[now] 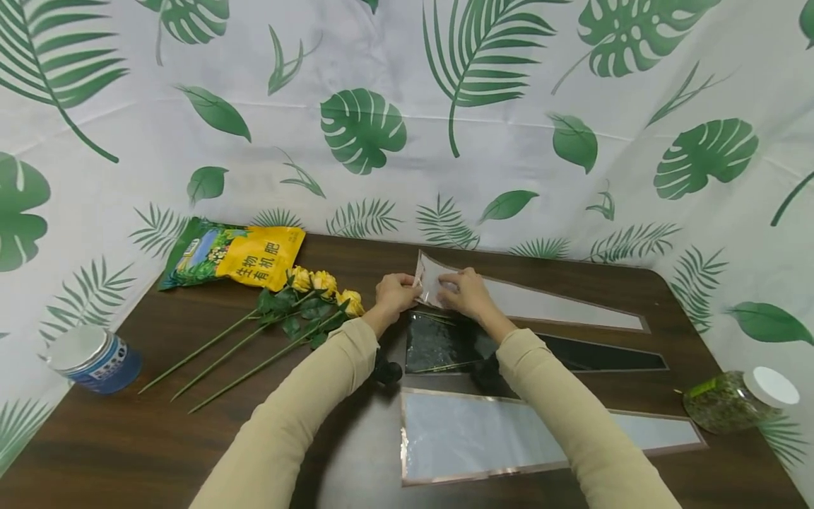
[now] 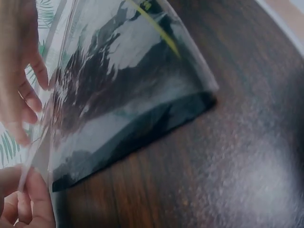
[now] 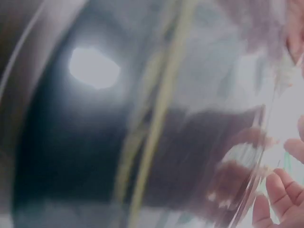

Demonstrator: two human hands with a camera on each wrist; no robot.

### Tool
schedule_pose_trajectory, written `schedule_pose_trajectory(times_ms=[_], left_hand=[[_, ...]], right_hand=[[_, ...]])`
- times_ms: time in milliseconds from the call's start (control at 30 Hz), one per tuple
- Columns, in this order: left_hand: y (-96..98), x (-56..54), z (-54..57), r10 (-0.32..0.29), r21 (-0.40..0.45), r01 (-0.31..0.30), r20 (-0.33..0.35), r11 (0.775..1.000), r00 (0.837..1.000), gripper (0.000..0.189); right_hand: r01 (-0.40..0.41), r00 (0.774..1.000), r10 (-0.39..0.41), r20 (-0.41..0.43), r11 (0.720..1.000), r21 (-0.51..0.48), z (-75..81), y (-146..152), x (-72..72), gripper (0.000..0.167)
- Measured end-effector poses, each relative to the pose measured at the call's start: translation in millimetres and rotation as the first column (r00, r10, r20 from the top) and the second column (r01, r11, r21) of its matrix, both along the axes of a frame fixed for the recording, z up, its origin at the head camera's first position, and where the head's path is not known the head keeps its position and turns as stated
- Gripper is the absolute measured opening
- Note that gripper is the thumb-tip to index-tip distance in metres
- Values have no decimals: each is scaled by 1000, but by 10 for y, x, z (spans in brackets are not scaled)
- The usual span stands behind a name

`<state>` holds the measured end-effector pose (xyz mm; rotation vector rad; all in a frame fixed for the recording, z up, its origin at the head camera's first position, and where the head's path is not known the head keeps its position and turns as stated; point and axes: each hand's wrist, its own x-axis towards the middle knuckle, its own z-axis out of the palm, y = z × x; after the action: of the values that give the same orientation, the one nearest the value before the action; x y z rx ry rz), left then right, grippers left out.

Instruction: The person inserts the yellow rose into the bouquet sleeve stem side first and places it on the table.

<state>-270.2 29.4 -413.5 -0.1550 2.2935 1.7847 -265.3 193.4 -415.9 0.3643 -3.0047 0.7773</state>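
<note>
Three tapered flower sleeves lie with their wide ends to the left. My left hand pinches the wide end of the farthest, a white sleeve with a clear front; that end is lifted off the table. On the same sleeve, just right of the left hand, my right hand touches the film with loosely bent fingers. A black sleeve with thin gold lines lies nearer, partly under the right forearm; its glossy film fills much of the left wrist view. Nearest is a pale sleeve with a copper-coloured border.
Yellow roses with long green stems lie to the left, by a yellow and green fertilizer bag. A blue tub stands at the left edge. At right a white-lidded jar lies tilted. A leaf-print cloth hangs behind the table.
</note>
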Motion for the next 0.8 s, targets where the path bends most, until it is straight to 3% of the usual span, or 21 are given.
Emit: schedule_pose_trajectory(times_ms=[67, 167, 267, 433, 600, 700, 800], left_hand=[[9, 3, -6, -6, -2, 6, -11, 1000, 1000, 18], [23, 10, -2, -27, 2, 27, -18, 1000, 999, 19], [49, 21, 9, -46, 6, 46, -26, 999, 999, 19], [81, 39, 22, -70, 22, 71, -35, 997, 997, 22], [86, 26, 28, -16, 57, 18, -39, 998, 999, 22], [82, 5, 24, 34, 50, -32, -36, 998, 999, 20], [80, -22, 20, 75, 52, -74, -5, 996, 997, 18]], right_hand=[[37, 999, -37, 8, 988, -148, 19, -26, 5, 35], [127, 992, -120, 43, 942, -312, 42, -86, 21, 37], [188, 981, -189, 32, 914, -359, 28, -125, 26, 36], [242, 969, -246, 37, 897, -369, 4, -160, 30, 29], [264, 961, -274, 35, 879, -397, -4, -165, 46, 25], [285, 955, -288, 72, 826, -486, 1, -139, 66, 25], [295, 950, -297, 100, 745, -598, -6, -88, 77, 24]])
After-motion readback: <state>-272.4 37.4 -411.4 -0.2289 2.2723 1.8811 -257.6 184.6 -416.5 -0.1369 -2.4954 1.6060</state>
